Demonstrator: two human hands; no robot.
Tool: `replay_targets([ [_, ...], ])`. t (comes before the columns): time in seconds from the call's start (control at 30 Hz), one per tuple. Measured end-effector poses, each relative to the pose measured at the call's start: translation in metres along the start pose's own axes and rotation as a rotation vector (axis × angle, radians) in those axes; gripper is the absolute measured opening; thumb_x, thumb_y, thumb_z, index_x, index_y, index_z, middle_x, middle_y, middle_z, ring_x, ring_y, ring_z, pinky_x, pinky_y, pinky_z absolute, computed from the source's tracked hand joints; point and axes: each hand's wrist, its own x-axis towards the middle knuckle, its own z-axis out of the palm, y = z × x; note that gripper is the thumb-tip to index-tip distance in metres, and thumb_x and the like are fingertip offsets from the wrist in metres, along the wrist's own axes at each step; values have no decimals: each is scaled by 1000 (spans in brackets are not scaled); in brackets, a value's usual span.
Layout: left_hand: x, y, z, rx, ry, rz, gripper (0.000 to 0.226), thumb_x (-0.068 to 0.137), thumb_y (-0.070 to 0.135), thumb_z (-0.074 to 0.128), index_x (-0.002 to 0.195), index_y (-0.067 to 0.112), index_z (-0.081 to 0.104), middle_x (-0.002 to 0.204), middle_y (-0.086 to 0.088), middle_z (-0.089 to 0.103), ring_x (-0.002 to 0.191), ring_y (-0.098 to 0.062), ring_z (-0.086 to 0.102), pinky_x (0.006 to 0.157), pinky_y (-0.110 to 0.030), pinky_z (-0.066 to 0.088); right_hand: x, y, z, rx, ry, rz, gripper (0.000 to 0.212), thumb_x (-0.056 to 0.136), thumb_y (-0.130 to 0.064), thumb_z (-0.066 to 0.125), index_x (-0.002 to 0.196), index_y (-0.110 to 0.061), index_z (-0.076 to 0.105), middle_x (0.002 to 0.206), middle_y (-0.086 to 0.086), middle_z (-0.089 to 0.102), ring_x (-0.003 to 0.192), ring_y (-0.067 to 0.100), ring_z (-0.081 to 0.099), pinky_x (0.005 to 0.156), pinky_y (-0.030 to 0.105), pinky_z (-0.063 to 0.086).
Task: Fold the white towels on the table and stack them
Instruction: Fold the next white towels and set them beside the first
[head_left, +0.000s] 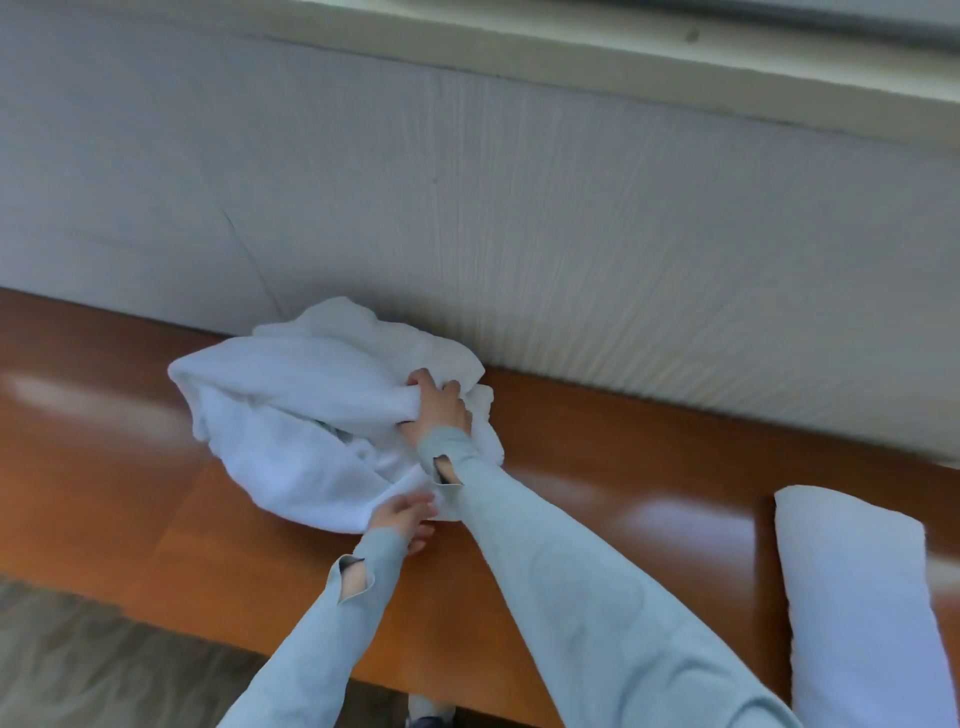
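So at this point the towel pile (322, 410) was bunched up in the middle of the frame, sitting on the desk (597, 499) right against the wall (519, 208). My right hand (441, 402) had its fingers curled into a fat roll of cloth near the top of the heap. My left hand (408, 519) was down at the near edge of the pile with fingers fairly straight, touching the hem; couldn't tell if it actually had a pinch on anything.

What worried me: the pile looked like more than one towel tangled together, so pulling on that roll could easily have dragged the whole wad along instead of freeing one. With the left hand barely anchoring, nothing was holding the rest down. The desk was glossy too, so the cloth could slide, maybe off the near edge onto the floor (78, 649). There was a folded towel (857, 597) at the lower right, well apart, so a big yank shouldn't have hit it.
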Motion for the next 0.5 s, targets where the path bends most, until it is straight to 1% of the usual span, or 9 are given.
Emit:
replay_targets([
  [0.03,0,2,-9,-45,31,66,11,91,2,52,97,9,58,77,-5,57,59,-16,51,47,-19,42,-2,0,-5,35,9,-16,45,81,-21,62,123,-25,43,119,14,43,102,36,55,89,39,44],
  [0.1,0,11,-29,-137,208,205,18,90,9,56,108,7,58,88,-8,58,71,-23,58,64,-27,51,-7,-3,-15,87,61,-68,41,81,-25,63,120,-25,49,115,13,53,101,34,58,82,35,47],
  [0.17,-4,24,-41,-206,339,316,20,87,14,61,106,11,56,95,-7,58,88,-31,62,83,-38,53,-12,-8,-25,117,110,-135,42,78,-28,67,118,-23,54,110,11,63,100,32,60,80,35,49],
  [0.2,-7,32,-46,-287,333,344,22,87,16,62,107,13,53,98,-7,57,91,-30,62,85,-39,53,-16,-12,-30,150,129,-165,43,76,-29,70,116,-21,57,108,11,66,100,31,60,81,35,50],
  [0.3,-17,59,-52,-638,103,282,29,90,33,58,109,12,53,98,-7,57,85,-21,60,77,-34,55,-35,-24,-46,274,182,-230,39,73,-26,75,109,-15,62,102,8,69,97,27,62,82,33,50],
  [0.37,-27,71,-54,-914,-67,201,40,83,50,59,100,14,55,99,-7,56,90,-24,59,84,-43,53,-50,-30,-57,352,230,-266,36,71,-25,78,102,-14,64,94,4,69,91,22,63,78,28,48],
  [0.4,-32,74,-55,-1005,-135,189,49,79,56,61,103,14,55,103,-8,56,95,-26,58,89,-47,51,-60,-31,-64,384,251,-290,35,69,-25,80,99,-14,64,88,1,68,88,20,63,75,26,47],
  [0.47,-45,84,-53,-1056,-244,227,67,72,60,63,115,10,53,115,-12,58,106,-29,58,96,-48,47,-81,-30,-80,396,278,-362,32,67,-23,81,93,-14,65,77,-5,63,78,16,61,69,21,46],
  [0.5,-51,89,-50,-1021,-270,257,65,75,58,61,117,8,53,115,-14,60,107,-30,59,96,-45,47,-92,-27,-88,375,290,-400,31,66,-22,81,91,-14,65,73,-7,61,73,13,59,64,15,44],
])
